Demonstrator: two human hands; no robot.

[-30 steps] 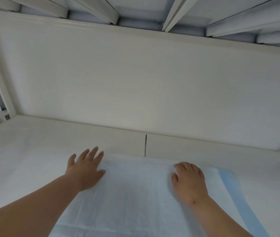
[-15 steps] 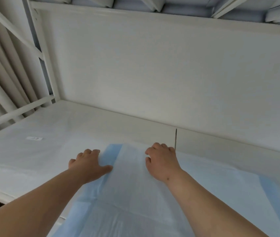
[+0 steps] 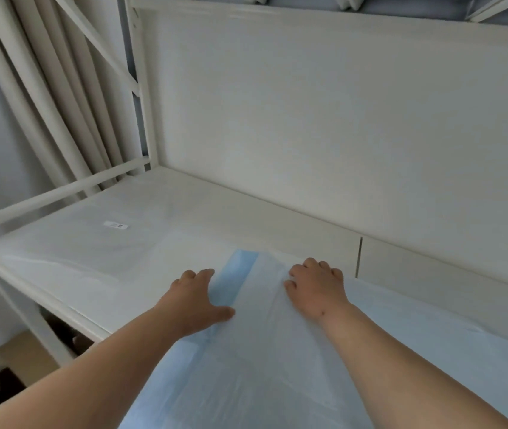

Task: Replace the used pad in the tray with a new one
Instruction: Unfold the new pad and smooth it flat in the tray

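A white pad with a light blue border [image 3: 262, 360] lies spread on the white tray floor [image 3: 98, 255]. My left hand [image 3: 197, 301] presses on the pad's blue left border, thumb out to the right and fingertips bent over the edge. My right hand [image 3: 314, 289] rests on the white part of the pad near its far edge, fingers curled downward onto the sheet. Whether those fingers pinch the sheet cannot be told. Both forearms reach in from the bottom of the view and cover part of the pad.
A tall white back panel [image 3: 339, 134] closes the far side, with a vertical slit [image 3: 359, 257] low in it. White frame bars [image 3: 60, 193] and curtains [image 3: 45, 103] stand at the left. A small label [image 3: 116, 225] lies on the tray floor. Dark floor shows below the tray's left edge.
Both hands have slid left along the pad, from its middle and right side to its left blue border. My view has swung left, showing the tray's left end and the curtains.
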